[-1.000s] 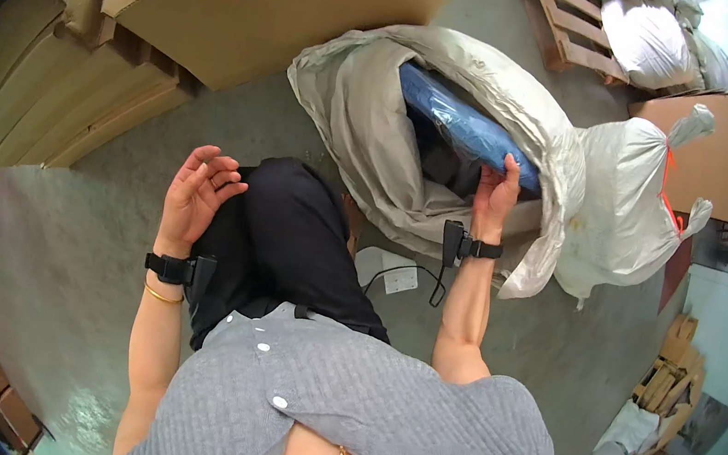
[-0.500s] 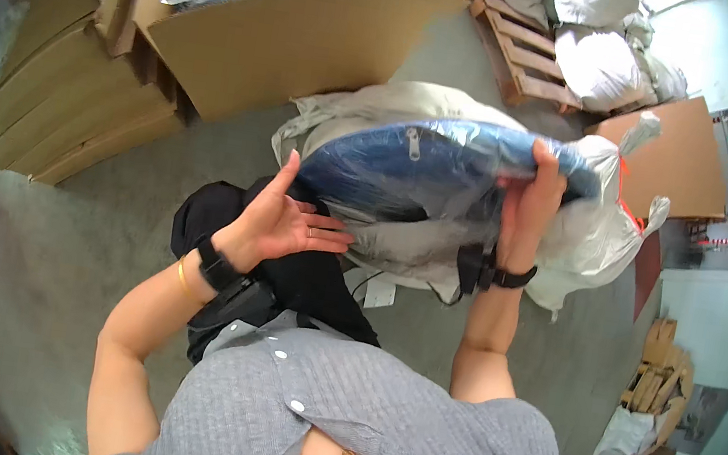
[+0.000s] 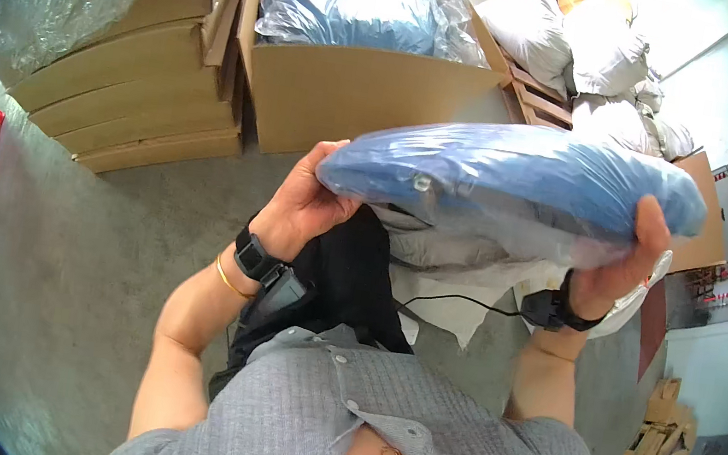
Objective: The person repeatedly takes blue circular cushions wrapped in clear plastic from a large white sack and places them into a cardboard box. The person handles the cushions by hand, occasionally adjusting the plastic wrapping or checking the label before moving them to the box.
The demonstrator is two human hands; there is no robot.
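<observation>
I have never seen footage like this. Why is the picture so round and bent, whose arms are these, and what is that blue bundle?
There is no machine here. A person wears a wide fisheye camera on the head, looking down, so straight edges bend near the rim and the person's own arms rise from the bottom. The left hand and right hand grip the two ends of a blue garment pack wrapped in clear plastic, held up in the air. Each wrist carries a black band. Beyond it stands an open cardboard box holding another blue pack, with flat cardboard stacked to its left. Pale sacks are piled at the back, and the floor is grey concrete.
</observation>
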